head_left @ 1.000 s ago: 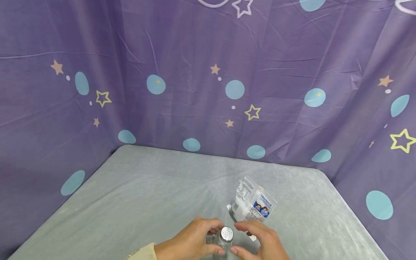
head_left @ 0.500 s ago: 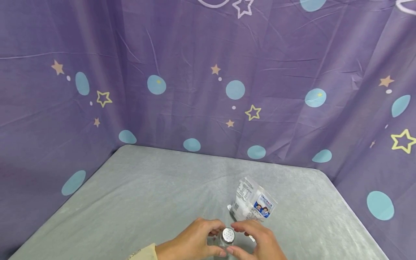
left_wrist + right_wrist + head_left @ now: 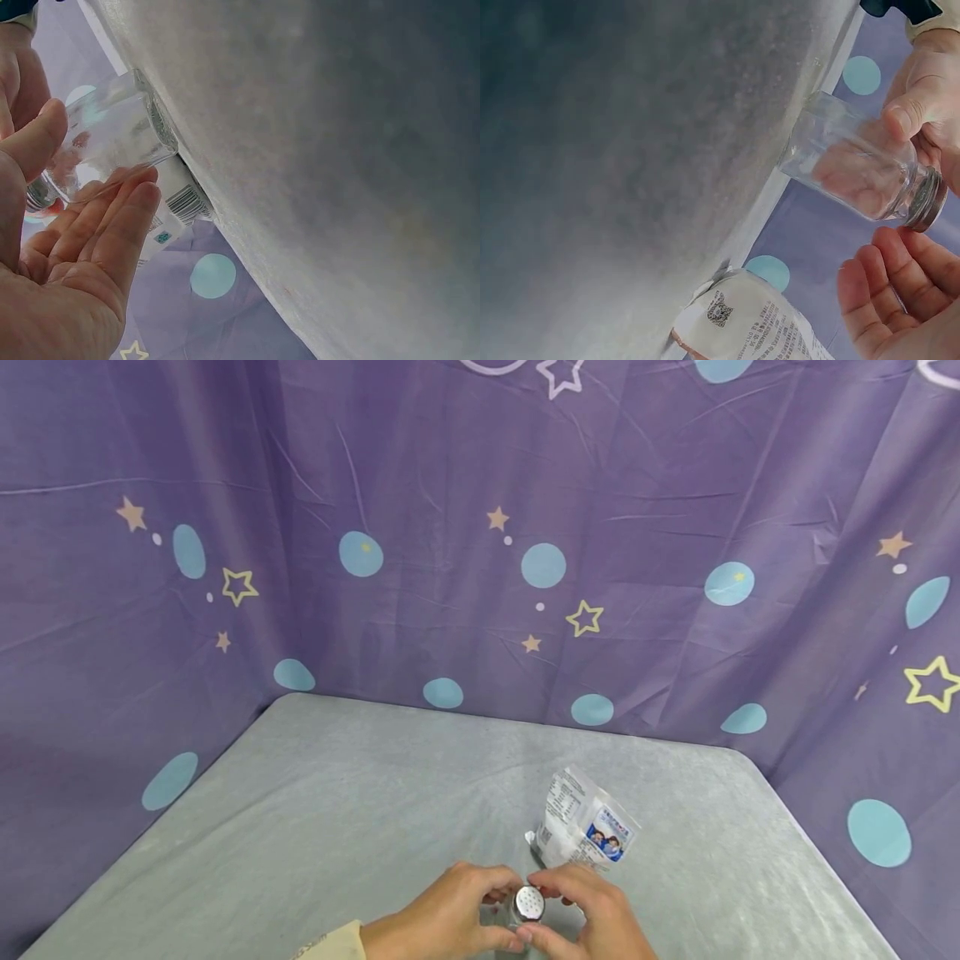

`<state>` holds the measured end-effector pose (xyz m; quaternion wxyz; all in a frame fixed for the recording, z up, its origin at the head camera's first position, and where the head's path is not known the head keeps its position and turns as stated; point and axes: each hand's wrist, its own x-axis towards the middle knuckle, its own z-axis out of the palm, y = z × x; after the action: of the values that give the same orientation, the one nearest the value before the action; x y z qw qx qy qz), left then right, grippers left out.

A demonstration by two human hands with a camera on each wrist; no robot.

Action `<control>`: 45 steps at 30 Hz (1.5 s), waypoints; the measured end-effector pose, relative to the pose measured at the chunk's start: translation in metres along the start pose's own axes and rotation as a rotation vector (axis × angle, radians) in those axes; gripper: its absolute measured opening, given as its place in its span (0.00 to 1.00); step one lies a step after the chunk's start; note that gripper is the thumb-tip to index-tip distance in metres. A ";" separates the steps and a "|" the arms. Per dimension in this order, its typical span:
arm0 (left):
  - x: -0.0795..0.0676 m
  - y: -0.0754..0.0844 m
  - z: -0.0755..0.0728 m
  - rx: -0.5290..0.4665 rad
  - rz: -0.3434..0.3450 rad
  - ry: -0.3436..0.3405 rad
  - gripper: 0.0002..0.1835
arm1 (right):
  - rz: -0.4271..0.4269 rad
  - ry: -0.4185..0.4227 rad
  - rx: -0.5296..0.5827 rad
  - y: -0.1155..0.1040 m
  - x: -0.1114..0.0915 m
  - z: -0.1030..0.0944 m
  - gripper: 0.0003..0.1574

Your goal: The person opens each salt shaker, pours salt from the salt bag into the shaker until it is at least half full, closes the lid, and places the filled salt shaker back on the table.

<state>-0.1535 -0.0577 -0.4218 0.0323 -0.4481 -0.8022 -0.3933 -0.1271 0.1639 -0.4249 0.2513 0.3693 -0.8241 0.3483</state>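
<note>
Head view: clear glass jar [image 3: 846, 159] at the bottom centre of the frame, upright, its metal cap [image 3: 530, 903] facing up and dotted with small holes. Left hand [image 3: 442, 914], just left of it, holds the glass body, thumb on the near side and fingers curved round the far side. Right wrist view, upper right, shows the same grip: thumb against the shoulder of the jar, fingertips seen through the glass. Base of the jar meets the grey cloth [image 3: 360, 793]. Right hand [image 3: 592, 906], bottom of the head view and right of the jar, pinches the cap between thumb and forefinger; the other fingers lie half hidden behind (in its own wrist view they spread along the lower right, one tip touching the rim). White packet [image 3: 577, 827] beyond the right hand, right of centre and low in the frame, leaning, with small print and a blue picture panel; a barcode shows in the left wrist view, a square code at the lower middle of the right wrist view. Packet and jar stand near each other, apart. Cream sleeve [image 3: 333, 943] at the left wrist, bottom edge, its lettering too small to read. Purple curtain [image 3: 450, 485] fills the upper part of the head view, printed with stars and pale blue ovals.
</note>
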 end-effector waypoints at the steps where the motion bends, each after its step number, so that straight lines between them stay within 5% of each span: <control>1: 0.000 0.000 0.000 0.003 0.007 0.004 0.19 | -0.001 -0.001 0.002 0.000 0.000 0.000 0.25; 27: 0.000 0.001 0.000 0.078 -0.097 -0.043 0.21 | -0.059 0.069 -0.031 0.002 0.001 0.003 0.20; 45: -0.001 0.002 0.005 0.279 -0.111 -0.067 0.18 | -0.026 0.063 -0.033 0.001 -0.001 0.000 0.20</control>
<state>-0.1501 -0.0545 -0.4245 0.0455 -0.4071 -0.8732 -0.2640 -0.1273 0.1645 -0.4263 0.2876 0.3644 -0.8165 0.3432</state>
